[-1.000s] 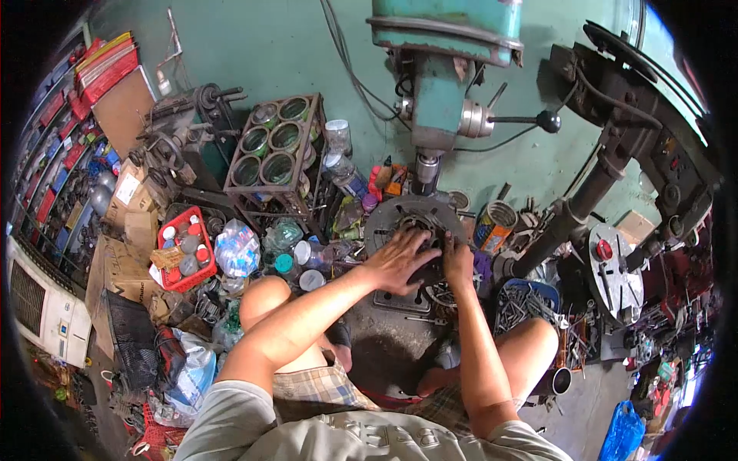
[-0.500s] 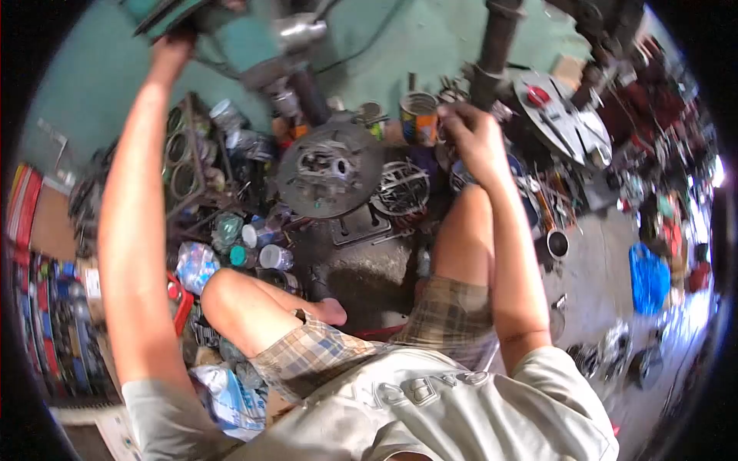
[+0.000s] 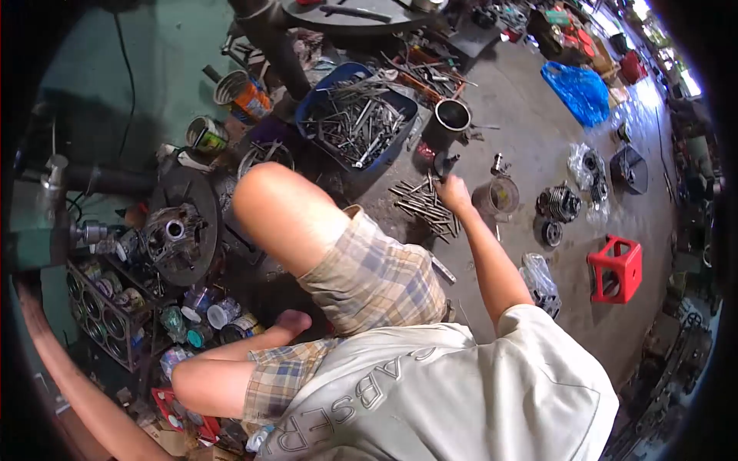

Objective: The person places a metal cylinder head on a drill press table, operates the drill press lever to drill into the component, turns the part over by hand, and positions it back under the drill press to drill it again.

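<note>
My right hand (image 3: 455, 192) reaches down to the floor on the right, its fingers closed. A small dark part (image 3: 445, 163) is right at the fingertips; I cannot make out what the hand grips. Beside it lies a spread of metal rods (image 3: 424, 206), and a clear round container (image 3: 500, 195) stands to its right. My left hand (image 3: 28, 290) is at the far left in shadow, against the underside of a green machine part (image 3: 34, 244); its fingers are hidden. Near that machine, a metal casting (image 3: 175, 230) sits on a round dark plate (image 3: 201, 257).
A blue bin (image 3: 307, 115) full of metal pieces stands ahead, next to a dark cylinder (image 3: 440, 137). A red stool (image 3: 624, 270), finned cylinders (image 3: 560, 203) and a blue bag (image 3: 576, 94) are on the right. Cans (image 3: 244, 96) and jars (image 3: 224, 313) stand on the left.
My view has swung right. My right hand has moved from beside the cans down to the metal rods on the floor. My left hand stays by the green machine.
</note>
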`<state>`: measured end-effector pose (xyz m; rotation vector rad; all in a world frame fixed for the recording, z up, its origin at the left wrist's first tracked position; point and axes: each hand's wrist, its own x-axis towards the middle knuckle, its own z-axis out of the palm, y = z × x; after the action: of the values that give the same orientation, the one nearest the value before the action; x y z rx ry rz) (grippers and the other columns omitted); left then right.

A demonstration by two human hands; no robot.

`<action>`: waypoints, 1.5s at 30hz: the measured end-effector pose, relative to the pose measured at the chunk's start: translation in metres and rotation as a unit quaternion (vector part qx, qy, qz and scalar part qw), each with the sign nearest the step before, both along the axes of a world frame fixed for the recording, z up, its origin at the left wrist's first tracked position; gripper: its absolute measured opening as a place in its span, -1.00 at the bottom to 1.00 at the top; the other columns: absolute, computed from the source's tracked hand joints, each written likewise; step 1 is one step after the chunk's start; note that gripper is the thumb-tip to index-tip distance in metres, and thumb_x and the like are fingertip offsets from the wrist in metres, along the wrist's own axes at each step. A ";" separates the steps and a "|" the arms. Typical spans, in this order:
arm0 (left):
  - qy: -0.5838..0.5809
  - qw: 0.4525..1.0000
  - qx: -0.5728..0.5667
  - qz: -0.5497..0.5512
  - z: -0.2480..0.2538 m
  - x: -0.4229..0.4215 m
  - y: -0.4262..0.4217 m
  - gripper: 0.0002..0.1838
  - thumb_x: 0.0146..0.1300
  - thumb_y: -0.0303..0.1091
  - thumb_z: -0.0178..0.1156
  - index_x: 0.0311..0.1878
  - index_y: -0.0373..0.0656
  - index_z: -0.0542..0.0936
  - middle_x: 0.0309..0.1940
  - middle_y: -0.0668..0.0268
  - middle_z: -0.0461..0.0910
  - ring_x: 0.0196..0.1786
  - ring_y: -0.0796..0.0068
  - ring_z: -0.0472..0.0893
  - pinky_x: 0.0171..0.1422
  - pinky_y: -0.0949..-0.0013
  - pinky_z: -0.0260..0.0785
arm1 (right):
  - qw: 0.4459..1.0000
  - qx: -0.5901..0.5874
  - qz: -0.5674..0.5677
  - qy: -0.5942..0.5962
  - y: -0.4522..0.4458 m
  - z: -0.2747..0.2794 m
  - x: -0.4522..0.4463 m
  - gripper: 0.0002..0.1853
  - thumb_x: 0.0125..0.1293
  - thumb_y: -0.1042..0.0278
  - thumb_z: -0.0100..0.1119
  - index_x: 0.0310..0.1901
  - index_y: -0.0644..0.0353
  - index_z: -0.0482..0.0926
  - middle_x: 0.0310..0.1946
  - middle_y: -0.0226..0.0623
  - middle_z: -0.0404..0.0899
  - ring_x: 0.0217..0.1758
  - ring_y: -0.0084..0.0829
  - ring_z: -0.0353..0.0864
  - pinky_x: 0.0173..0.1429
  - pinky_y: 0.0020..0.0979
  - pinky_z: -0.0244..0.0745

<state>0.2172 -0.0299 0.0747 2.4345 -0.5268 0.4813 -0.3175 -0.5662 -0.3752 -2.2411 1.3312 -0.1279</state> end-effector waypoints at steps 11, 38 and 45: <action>0.100 0.961 -0.256 -0.024 0.045 -0.057 -0.013 -0.75 0.48 -0.27 -0.03 -0.05 -0.18 0.60 -0.17 0.30 0.64 -0.09 0.33 0.63 0.10 0.21 0.47 | 0.980 0.192 -0.033 0.041 0.047 -0.098 -0.035 -0.61 0.31 0.13 0.34 -0.07 0.34 0.72 -0.22 0.15 0.75 -0.06 0.12 0.76 0.08 -0.05 0.64; -0.011 0.863 -0.500 -0.071 -0.046 -0.097 -0.038 -0.43 0.44 -0.13 0.31 0.38 -0.19 0.44 0.15 0.36 0.58 0.14 0.50 0.51 0.24 0.26 0.31 | 0.971 0.119 0.209 -0.004 0.175 -0.010 0.371 -0.65 0.49 0.30 -0.05 0.15 0.09 0.67 0.29 0.02 0.56 0.29 0.03 0.61 0.17 -0.09 0.65; -0.031 0.862 -0.506 0.001 -0.051 -0.088 -0.019 -0.52 0.46 -0.06 0.25 0.28 -0.17 0.54 0.07 0.31 0.63 0.13 0.43 0.58 0.25 0.23 0.37 | 0.944 -0.012 0.327 0.053 0.160 -0.085 0.416 -0.66 0.52 0.32 -0.09 0.17 0.08 0.63 0.38 -0.08 0.45 0.31 -0.01 0.61 0.16 -0.06 0.69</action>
<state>0.1294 -0.0490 0.0237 1.4030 -0.1942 0.6320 0.0986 -0.4062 -0.4603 -2.6119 0.5706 0.2193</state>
